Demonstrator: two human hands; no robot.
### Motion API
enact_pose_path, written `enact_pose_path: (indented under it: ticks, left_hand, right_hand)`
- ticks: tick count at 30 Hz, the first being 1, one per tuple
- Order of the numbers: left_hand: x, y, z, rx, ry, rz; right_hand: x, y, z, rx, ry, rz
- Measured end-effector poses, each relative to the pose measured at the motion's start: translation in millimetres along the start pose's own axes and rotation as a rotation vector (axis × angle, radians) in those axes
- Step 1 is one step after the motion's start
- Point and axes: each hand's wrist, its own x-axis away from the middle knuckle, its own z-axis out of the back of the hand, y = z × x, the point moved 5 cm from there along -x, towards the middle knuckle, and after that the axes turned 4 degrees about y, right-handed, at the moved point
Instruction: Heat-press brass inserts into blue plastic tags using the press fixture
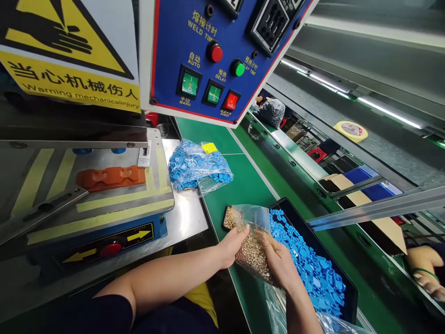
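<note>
Item: clear plastic bag point(253, 241) of small brass-coloured metal parts, thin film, crumpled, heaped full in its lower half, held above the green conveyor belt point(239, 185) just beside your black tray point(314, 232) of blue plastic pieces. Your left hand point(232, 245) clamps its fingers on the bag's left side. Your right hand point(278, 260) closes on the right side, so the bag sits pinched between both sets of fingertips.
</note>
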Motion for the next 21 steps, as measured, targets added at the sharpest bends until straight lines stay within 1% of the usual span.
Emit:
enact_pose_path:
  ticks: [14, 21]
  left_hand:
    - [-4, 7, 2.0, 0.037, -0.060, 0.018]
    - [-5, 7, 2.0, 0.064, -0.046, 0.026]
  right_hand:
    - [-11, -20, 1, 0.243, 0.016, 0.048]
    - [-16, -25, -1, 0.306, -0.009, 0.047]
